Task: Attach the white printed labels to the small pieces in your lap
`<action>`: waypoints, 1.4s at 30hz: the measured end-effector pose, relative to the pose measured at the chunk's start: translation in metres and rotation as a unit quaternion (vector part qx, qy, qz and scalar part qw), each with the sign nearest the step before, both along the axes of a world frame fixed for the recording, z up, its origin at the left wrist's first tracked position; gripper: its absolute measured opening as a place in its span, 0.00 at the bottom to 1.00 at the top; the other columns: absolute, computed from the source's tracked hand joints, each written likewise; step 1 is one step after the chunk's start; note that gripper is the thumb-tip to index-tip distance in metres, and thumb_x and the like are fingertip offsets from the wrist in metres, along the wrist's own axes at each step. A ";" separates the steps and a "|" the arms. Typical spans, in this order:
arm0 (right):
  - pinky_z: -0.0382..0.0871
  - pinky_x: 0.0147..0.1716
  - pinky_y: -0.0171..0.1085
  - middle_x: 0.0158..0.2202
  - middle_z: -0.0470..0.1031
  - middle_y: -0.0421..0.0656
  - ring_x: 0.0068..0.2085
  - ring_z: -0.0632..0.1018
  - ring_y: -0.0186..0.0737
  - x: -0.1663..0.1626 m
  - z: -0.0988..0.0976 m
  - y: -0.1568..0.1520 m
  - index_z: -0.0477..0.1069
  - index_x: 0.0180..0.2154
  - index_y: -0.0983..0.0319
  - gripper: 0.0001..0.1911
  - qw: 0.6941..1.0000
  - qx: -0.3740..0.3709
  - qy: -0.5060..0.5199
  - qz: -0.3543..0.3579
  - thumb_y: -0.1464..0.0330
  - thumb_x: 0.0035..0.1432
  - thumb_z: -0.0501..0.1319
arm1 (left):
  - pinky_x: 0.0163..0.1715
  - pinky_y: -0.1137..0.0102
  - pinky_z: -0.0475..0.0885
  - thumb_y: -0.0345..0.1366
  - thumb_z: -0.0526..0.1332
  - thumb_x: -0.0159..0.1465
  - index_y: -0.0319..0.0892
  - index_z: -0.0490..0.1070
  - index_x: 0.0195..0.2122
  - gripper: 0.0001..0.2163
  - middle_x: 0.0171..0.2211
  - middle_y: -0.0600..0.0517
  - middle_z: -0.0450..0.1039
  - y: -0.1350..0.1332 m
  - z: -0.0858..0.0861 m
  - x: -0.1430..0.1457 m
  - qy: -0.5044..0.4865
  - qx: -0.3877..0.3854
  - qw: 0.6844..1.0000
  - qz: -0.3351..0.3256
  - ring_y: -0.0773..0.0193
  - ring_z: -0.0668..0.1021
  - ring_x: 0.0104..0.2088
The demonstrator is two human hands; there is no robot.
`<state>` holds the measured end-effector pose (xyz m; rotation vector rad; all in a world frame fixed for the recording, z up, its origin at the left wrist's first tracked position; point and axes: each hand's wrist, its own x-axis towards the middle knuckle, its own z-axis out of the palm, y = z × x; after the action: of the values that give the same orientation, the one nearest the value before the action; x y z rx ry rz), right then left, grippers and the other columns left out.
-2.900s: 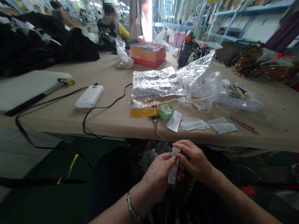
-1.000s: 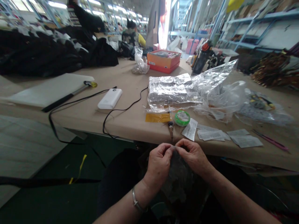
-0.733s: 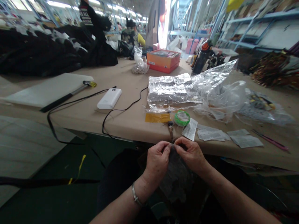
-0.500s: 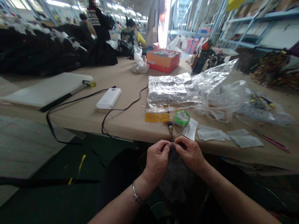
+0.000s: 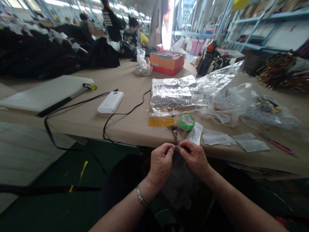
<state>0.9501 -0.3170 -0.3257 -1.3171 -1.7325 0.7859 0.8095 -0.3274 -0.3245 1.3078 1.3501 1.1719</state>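
Evidently grip was closed from both sides: left hand (image 5: 162, 162) and right hand (image 5: 193, 158) pinched small pale piece (image 5: 176, 146), thumbs close together. Piece mostly hidden by fingertips, right by near edge of bench (image 5: 130, 130). Grey translucent material (image 5: 181, 183) below hands; link to piece couldn't be told. Iron-like tool (image 5: 175, 130) pointed toward fingertips: burn seemed possible if tip was hot and hands strayed forward. Printed slips (image 5: 218, 139) lay right of green-rimmed tin (image 5: 186, 122).
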 end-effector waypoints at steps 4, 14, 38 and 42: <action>0.64 0.29 0.30 0.24 0.69 0.37 0.27 0.70 0.33 -0.001 0.000 -0.001 0.70 0.28 0.63 0.08 1.000 0.000 0.001 -0.002 0.68 0.57 0.56 | 0.31 0.75 0.67 0.36 0.58 0.60 0.40 0.74 0.30 0.08 0.27 0.53 0.74 -0.001 0.002 0.001 0.016 0.011 1.000 0.002 0.66 0.74 0.29; 0.68 0.36 0.36 0.30 0.74 0.43 0.33 0.74 0.38 0.050 0.026 -0.021 0.71 0.33 0.61 0.07 0.959 0.177 -0.220 -0.004 0.68 0.61 0.56 | 0.36 0.72 0.71 0.37 0.61 0.57 0.42 0.78 0.36 0.09 0.34 0.50 0.79 -0.013 -0.013 -0.010 -0.012 -0.036 0.999 -0.008 0.61 0.78 0.35; 0.56 0.57 0.48 0.38 0.77 0.40 0.49 0.72 0.40 0.065 0.016 -0.056 0.72 0.37 0.59 0.08 0.903 0.351 -0.228 0.094 0.74 0.61 0.55 | 0.22 0.78 0.66 0.35 0.62 0.58 0.34 0.71 0.31 0.08 0.25 0.50 0.71 -0.023 0.007 0.062 -0.480 -0.318 0.812 -0.099 0.72 0.72 0.22; 0.62 0.54 0.47 0.40 0.76 0.42 0.48 0.72 0.41 0.076 0.014 -0.056 0.71 0.42 0.60 0.10 0.903 0.341 -0.244 0.094 0.74 0.60 0.56 | 0.22 0.77 0.68 0.27 0.62 0.57 0.32 0.70 0.31 0.03 0.25 0.49 0.72 -0.020 0.010 0.065 -0.435 -0.330 0.835 -0.067 0.70 0.73 0.23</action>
<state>1.0263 -0.3732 -0.3118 -0.8963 -2.2655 -0.1097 0.8746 -0.3471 -0.3145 0.2661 0.8141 0.8844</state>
